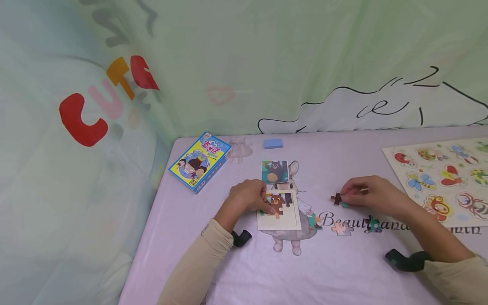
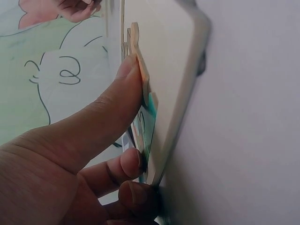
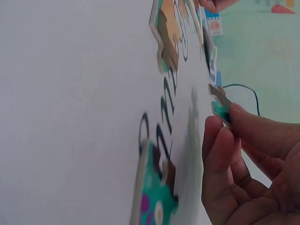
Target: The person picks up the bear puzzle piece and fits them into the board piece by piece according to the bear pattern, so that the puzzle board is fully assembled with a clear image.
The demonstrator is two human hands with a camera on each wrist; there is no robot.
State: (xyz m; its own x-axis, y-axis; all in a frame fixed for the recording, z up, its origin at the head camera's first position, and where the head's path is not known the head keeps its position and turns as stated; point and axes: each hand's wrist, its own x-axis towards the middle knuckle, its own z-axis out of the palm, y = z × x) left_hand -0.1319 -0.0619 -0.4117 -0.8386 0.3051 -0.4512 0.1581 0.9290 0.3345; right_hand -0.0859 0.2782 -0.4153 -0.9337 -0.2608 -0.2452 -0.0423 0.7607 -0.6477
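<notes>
My left hand lies at the left edge of a small jigsaw board. Its thumb presses a peach puzzle piece on the board, and its curled fingers are against the board's edge. A partly assembled brown bear fills the upper part of the frame. Off to the right, my right hand pinches a dark brown and teal puzzle piece between thumb and fingertips, raised off the table. Loose pieces lie between and below the hands: a teal one, a peach one and a dark teal one.
A bear picture card lies just behind the board. Farther back are a blue block and a yellow-and-blue box. At right lies a large board with insect pictures. Curtains hang behind the table.
</notes>
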